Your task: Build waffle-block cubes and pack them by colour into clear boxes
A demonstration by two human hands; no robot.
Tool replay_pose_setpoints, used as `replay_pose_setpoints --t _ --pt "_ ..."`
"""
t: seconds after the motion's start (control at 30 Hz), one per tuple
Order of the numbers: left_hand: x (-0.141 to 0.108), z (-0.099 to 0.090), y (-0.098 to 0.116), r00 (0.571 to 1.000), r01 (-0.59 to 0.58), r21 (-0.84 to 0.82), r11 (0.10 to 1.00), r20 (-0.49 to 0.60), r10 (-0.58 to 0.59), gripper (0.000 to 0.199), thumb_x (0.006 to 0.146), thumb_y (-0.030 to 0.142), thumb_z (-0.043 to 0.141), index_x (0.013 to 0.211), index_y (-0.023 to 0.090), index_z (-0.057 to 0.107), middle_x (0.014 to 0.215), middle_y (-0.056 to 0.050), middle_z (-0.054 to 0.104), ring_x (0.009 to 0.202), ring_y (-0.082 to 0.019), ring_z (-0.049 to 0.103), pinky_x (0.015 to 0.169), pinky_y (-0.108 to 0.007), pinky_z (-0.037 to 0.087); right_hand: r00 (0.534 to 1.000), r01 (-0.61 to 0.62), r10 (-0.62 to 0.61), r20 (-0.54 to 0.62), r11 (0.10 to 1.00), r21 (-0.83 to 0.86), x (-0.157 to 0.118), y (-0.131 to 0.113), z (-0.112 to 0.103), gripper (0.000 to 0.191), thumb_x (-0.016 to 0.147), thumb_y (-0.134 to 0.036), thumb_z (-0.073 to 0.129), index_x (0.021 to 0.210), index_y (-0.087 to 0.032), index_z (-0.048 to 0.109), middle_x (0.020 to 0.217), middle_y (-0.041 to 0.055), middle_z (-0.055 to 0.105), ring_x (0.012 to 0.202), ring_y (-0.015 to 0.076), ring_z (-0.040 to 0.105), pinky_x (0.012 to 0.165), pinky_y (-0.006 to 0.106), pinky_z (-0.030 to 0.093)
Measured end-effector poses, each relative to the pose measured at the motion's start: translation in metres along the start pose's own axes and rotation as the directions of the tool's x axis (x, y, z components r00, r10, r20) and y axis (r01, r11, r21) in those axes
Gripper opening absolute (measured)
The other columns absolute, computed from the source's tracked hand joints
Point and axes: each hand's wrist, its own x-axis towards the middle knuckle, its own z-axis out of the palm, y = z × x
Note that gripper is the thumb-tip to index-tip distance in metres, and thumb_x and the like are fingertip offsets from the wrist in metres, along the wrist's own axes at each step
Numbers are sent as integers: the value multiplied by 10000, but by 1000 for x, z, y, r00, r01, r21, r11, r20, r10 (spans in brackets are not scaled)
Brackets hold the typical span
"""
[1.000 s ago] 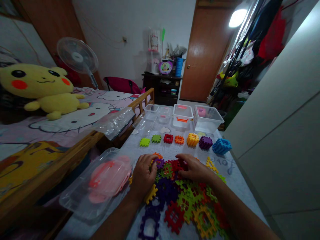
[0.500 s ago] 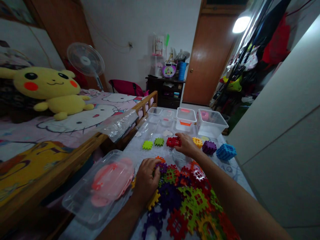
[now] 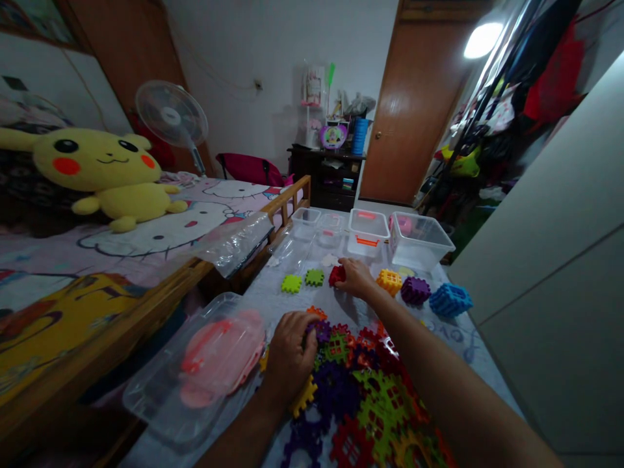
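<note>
Presently, we list: right hand [image 3: 357, 278], fingers clamped on red block [image 3: 336, 276], far; left hand [image 3: 291, 348], thumb apart from fingers, touching purple piece [image 3: 322, 331], near

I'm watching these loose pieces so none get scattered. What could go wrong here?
The right hand is at the small red toothed plastic stack, so a clumsy touch might topple it. The right forearm passes over the mixed pile of toothed plastic pieces and could drag some along. The blue toothed plastic stack leans near the pale-covered table's right edge; a bump might knock it off.
</note>
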Motion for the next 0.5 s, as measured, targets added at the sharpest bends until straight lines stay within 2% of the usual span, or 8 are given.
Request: replay_pose_setpoints --t 0.17,0.3,0.43,0.5 --pt "0 1 -2 1000 8 -2 1000 19 -8 202 854 122 475 976 205 613 943 -42 668 934 -211 589 835 -353 478 1000 6 -5 -26 998 61 -1 1 0 595 689 -273 730 1244 -169 543 1193 136 636 1108 293 575 944 395 413" --pt "-1 1 -3 999 27 0 1000 41 -27 199 855 128 482 981 209 614 952 -43 664 943 -216 583 845 -363 474 995 15 -1 -95 989 148 -14 8 -17 626 721 -283 720 1296 -167 502 1284 150 587 1186 276 545 986 402 426" --pt "-1 3 -3 998 17 -7 1000 66 -17 200 854 130 492 985 214 617 962 -37 666 952 -213 581 856 -362 472 984 -7 49 -169 971 240 -54 27 -50 512 827 -302 614 1304 -183 471 1247 140 606 1059 227 621 869 380 513" --pt "-1 3 -3 998 4 -10 1000 63 -4 198 858 132 490 983 216 618 958 -34 668 948 -210 584 855 -359 473 979 -12 83 -187 935 355 -82 39 -66 425 840 -307 587 1242 -187 514 1165 124 646 969 217 648 800 367 537"
